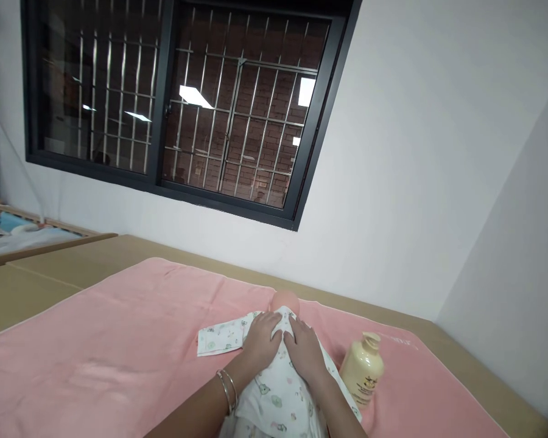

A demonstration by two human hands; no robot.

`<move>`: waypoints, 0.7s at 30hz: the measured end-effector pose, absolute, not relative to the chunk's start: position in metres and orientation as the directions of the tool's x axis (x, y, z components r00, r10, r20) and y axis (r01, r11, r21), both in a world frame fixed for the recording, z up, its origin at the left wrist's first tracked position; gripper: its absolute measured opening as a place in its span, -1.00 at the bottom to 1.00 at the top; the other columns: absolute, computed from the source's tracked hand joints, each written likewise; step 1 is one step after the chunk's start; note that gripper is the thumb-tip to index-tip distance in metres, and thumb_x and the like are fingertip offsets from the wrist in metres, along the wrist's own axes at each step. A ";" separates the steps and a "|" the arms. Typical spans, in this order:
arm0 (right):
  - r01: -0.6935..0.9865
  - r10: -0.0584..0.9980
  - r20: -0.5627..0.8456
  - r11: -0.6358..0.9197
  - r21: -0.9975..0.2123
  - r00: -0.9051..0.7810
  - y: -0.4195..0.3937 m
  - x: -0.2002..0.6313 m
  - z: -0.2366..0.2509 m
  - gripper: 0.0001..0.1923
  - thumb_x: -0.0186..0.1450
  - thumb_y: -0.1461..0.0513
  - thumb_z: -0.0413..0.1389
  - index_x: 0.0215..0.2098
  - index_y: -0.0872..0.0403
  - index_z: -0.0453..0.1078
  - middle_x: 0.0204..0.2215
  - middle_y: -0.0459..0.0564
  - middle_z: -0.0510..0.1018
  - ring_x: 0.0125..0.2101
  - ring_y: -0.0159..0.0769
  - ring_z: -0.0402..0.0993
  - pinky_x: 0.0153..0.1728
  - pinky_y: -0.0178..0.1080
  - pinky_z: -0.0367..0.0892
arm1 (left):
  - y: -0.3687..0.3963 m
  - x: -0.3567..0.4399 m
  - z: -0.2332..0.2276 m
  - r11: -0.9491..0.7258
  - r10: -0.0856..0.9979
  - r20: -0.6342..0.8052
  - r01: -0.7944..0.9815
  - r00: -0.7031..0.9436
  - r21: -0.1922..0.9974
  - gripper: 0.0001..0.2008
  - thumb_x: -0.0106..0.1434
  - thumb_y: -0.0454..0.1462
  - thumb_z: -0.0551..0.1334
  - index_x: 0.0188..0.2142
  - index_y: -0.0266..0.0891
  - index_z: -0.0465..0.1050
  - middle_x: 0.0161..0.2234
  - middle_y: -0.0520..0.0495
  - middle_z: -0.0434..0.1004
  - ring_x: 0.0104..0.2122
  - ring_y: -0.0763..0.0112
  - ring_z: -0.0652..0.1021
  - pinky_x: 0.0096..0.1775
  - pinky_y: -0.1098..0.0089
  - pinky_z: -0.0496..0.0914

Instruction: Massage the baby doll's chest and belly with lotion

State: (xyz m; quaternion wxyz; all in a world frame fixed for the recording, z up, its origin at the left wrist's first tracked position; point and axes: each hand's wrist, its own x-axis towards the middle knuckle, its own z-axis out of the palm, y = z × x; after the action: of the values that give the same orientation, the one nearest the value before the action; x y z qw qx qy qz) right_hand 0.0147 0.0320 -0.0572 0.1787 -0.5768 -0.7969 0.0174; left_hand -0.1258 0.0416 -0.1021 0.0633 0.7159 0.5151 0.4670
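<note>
Pressing my left hand (262,340) and right hand (305,353) flat, fingers spread, on the doll (283,365) in its printed garment, directly beneath both palms, I judge the lotion bottle (363,368) just right of my right hand could tip if my elbow swings outward.

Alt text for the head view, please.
Left hand and right hand rest flat on a doll in a white printed romper, lying on a pink towel beside a cream plastic lotion bottle; barred window behind.

Both hands, left hand (261,344) beside right hand (305,350), on white printed-cotton-clad baby doll (278,389) lying on pink terry towel (119,347); cream plastic pump bottle (363,368) just right of doll
</note>
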 end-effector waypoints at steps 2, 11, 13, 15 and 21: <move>0.922 0.920 0.272 0.339 -0.187 -0.283 0.025 0.009 -0.057 -0.46 0.34 0.23 -0.22 0.23 0.16 0.23 0.19 0.12 0.33 0.20 -0.12 0.19 0.20 -0.13 -0.01 | 0.041 -0.126 -0.104 -0.457 0.786 0.618 0.680 0.007 0.574 -0.66 0.18 -0.33 0.06 -0.11 -0.18 0.51 -0.02 -0.10 0.54 0.01 0.22 0.47 0.13 0.15 0.28; 0.943 0.960 0.176 0.252 -0.217 -0.216 0.034 0.017 -0.061 -0.40 0.38 0.10 -0.21 0.33 0.17 0.05 0.28 0.14 0.17 0.28 -0.07 0.03 0.23 -0.08 -0.07 | 0.042 -0.125 -0.104 -0.305 0.855 0.514 0.739 -0.066 0.601 -0.57 0.23 -0.26 0.03 0.06 -0.26 0.41 0.09 -0.16 0.44 0.12 0.14 0.38 0.19 0.09 0.18; 0.932 0.948 0.205 0.287 -0.220 -0.243 0.036 0.018 -0.061 -0.41 0.37 0.14 -0.20 0.32 0.13 0.06 0.28 0.10 0.16 0.27 -0.08 0.04 0.24 -0.07 -0.10 | 0.041 -0.125 -0.102 -0.370 0.832 0.554 0.722 -0.023 0.585 -0.60 0.24 -0.27 0.03 0.02 -0.22 0.44 0.07 -0.13 0.47 0.09 0.17 0.41 0.17 0.11 0.21; 0.919 0.933 0.229 0.327 -0.222 -0.276 0.032 0.015 -0.058 -0.44 0.36 0.19 -0.21 0.30 0.09 0.11 0.26 0.08 0.21 0.25 -0.11 0.09 0.22 -0.09 -0.06 | 0.039 -0.125 -0.101 -0.430 0.794 0.608 0.699 -0.009 0.571 -0.64 0.22 -0.30 0.04 -0.06 -0.20 0.48 -0.02 -0.12 0.53 0.01 0.21 0.46 0.11 0.16 0.28; 0.943 0.961 0.199 0.236 -0.236 -0.190 0.014 0.007 -0.049 -0.49 0.36 0.21 -0.23 0.19 0.12 0.27 0.13 0.17 0.39 0.12 -0.11 0.31 0.05 -0.15 0.19 | 0.035 -0.124 -0.102 -0.345 0.796 0.594 0.717 -0.119 0.605 -0.71 0.21 -0.29 0.07 -0.15 -0.23 0.50 -0.15 -0.15 0.57 -0.08 0.18 0.50 0.01 0.16 0.35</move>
State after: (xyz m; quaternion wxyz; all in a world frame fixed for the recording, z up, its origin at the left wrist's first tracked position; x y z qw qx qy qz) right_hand 0.0073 0.0141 -0.0495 0.1535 -0.6174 -0.7709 0.0302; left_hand -0.1237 0.0352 -0.1024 0.0406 0.6626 0.5709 0.4831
